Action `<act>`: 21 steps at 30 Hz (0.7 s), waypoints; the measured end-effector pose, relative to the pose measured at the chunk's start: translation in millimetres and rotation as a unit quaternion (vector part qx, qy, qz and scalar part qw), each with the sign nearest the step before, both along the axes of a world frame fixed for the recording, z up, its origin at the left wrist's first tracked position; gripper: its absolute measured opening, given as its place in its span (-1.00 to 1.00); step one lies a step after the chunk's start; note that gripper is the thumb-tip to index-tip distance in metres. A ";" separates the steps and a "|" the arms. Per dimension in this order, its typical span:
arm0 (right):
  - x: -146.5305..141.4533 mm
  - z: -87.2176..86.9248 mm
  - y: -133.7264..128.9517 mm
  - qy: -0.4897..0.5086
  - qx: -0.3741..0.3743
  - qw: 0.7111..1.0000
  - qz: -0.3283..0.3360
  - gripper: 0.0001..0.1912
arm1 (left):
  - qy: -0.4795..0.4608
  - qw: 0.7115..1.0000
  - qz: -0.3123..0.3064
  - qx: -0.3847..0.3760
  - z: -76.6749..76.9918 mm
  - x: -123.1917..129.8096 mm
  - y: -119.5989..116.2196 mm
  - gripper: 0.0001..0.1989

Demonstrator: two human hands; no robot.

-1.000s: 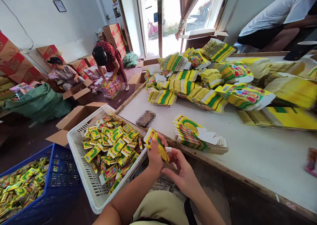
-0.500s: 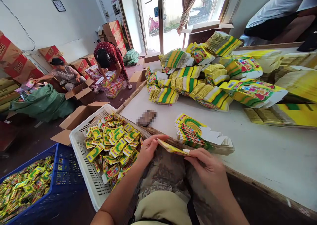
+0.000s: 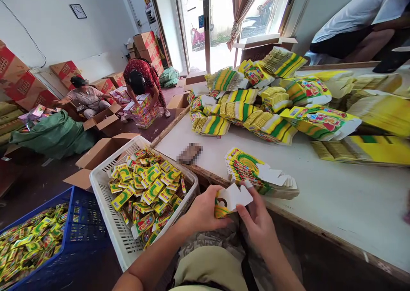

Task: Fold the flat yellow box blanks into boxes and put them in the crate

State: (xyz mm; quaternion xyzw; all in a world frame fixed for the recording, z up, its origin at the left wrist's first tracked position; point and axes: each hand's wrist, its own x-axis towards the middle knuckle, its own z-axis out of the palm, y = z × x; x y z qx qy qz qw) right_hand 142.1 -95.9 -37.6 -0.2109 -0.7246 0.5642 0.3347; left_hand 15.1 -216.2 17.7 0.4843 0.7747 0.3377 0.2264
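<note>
A small yellow carton (image 3: 230,198) with white end flaps is between my hands above my lap, its near end opened out. My left hand (image 3: 208,210) is closed round its left side. My right hand (image 3: 256,216) pinches a white flap at its right end, thumb below and finger above. Just behind them a fanned stack of flat cartons (image 3: 246,167) lies at the edge of the white table (image 3: 336,197). To the left, a white basket (image 3: 112,222) holds a heap of folded yellow cartons (image 3: 153,176).
Bundles of flat cartons (image 3: 243,112) are piled across the back of the table. A blurred dark object (image 3: 190,153) lies near its left corner. A blue crate (image 3: 86,222) stands at far left. Three people (image 3: 142,80) are beyond, among cardboard boxes (image 3: 96,154).
The carton was thin and flat between my hands; now it is opened up with white flaps showing. My left hand has moved right and lower, round its side.
</note>
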 end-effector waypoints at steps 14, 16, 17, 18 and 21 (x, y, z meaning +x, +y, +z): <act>-13.0 -19.2 -11.6 -0.020 0.030 0.990 0.134 -0.47 | 0.015 0.998 -0.043 -0.041 -39.9 -2.9 7.6 -0.43; -11.8 -20.0 -9.8 -0.017 0.112 0.986 0.122 -0.59 | 0.029 0.998 -0.046 -0.016 -45.7 -4.6 7.8 -0.35; -11.5 -21.1 -8.3 -0.014 0.140 0.984 0.110 -0.61 | 0.031 0.999 -0.036 0.004 -46.8 -4.5 7.5 -0.29; -11.3 -22.6 -6.2 -0.010 0.158 0.983 0.092 -0.61 | 0.033 0.999 -0.020 0.023 -46.3 -3.9 7.0 -0.22; -9.9 -27.4 2.0 -0.001 0.189 0.981 0.041 -0.61 | 0.070 0.997 0.017 0.022 -36.9 -2.2 2.9 -0.24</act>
